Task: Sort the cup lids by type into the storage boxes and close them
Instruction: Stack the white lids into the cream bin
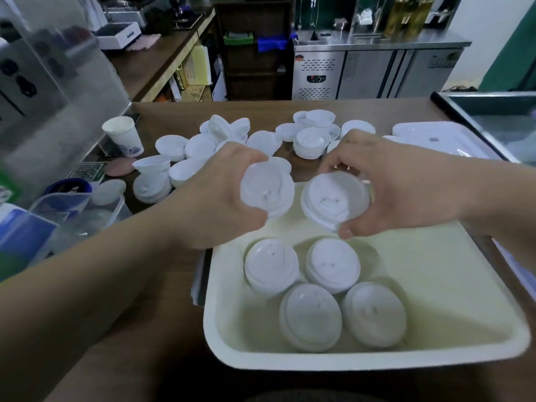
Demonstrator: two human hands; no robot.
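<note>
My left hand (220, 187) grips a small stack of white sip lids (268, 191) above the far edge of a cream storage box (435, 285). My right hand (400, 187) holds a second stack of the same lids (335, 200) beside it. Inside the box lie several stacks of white sip lids (310, 317) near its front left. Many more loose white lids (200, 146) are piled on the wooden table beyond my hands, with another heap of lids (313, 140) to the right.
A white box lid (435, 140) lies at the far right of the table. A paper cup (123, 139) stands at the left. A clear plastic container (72, 207) sits near the left edge. A glass case (493, 117) borders the right.
</note>
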